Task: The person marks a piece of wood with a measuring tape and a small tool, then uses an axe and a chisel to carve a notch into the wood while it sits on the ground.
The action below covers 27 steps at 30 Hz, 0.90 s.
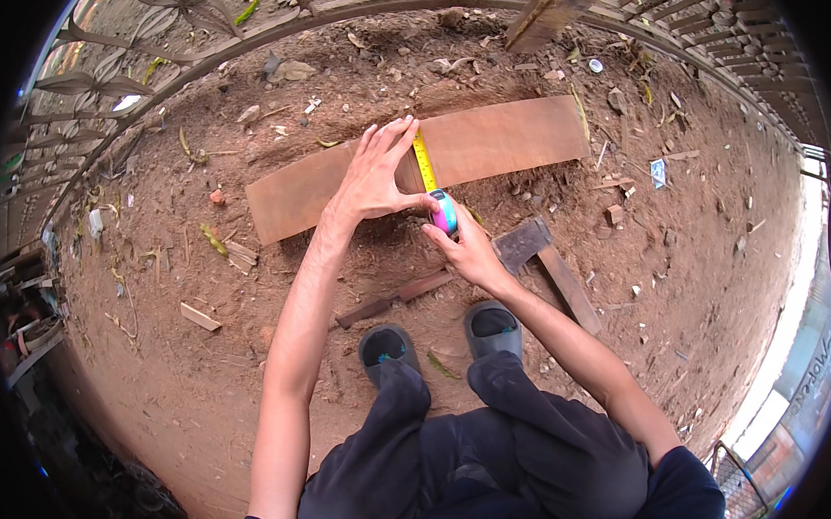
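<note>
Left hand: your left hand [376, 178] lies flat on the plank [512, 139], fingers [395, 137] spread and stretched along the yellow tape blade [423, 160], thumb reaching toward the case.
Right hand: your right hand [465, 249] pinches the tape measure case [444, 211] — pink and teal — between thumb and fingers at the plank's near edge.
Tape blade: pulled out across the plank's width, just right of your left hand.
Plank: thin, reddish-brown, lying on the dirt ground [209, 376] ahead of your sandals [441, 336].
Nearby: dark wood mallet [545, 259] just right of your right hand; wood scraps [201, 315] scattered — iron fence [243, 41] beyond.
</note>
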Motion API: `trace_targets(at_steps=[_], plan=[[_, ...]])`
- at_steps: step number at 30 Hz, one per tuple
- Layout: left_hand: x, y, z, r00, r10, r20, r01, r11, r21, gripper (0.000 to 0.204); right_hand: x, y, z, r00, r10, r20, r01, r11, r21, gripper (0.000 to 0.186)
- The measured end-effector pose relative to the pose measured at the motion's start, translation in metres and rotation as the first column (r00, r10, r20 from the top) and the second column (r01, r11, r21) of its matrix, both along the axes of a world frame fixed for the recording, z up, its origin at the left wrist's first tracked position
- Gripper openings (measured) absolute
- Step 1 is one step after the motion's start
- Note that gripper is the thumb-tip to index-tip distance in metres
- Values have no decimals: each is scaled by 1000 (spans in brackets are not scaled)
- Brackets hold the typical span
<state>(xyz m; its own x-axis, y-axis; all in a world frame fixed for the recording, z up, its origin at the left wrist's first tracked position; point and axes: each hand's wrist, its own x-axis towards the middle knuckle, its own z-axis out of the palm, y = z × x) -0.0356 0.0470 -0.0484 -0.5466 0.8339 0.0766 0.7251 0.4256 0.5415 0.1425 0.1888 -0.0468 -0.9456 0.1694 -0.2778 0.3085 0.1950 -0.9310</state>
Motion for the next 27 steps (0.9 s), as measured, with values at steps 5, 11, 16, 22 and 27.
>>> trace_targets(at_steps=[5,11,16,22,27], plan=[[0,1,4,1000,9,30,-9,1000,-25,128,-1,0,4,999,1,46,-4,998,65,60],[0,1,5,999,7,38,-6,1000,-15,127,3,4,7,999,26,45,-29,996,81,67],[1,1,5,999,13,45,-12,1000,-19,127,22,11,10,994,-46,95,47,999,-6,65],[1,0,2,999,25,23,-25,1000,-6,132,45,31,16,994,10,112,-32,981,194,45],[1,0,4,999,27,44,-26,1000,-11,130,57,52,7,920,372,127,-357,657,664,34]])
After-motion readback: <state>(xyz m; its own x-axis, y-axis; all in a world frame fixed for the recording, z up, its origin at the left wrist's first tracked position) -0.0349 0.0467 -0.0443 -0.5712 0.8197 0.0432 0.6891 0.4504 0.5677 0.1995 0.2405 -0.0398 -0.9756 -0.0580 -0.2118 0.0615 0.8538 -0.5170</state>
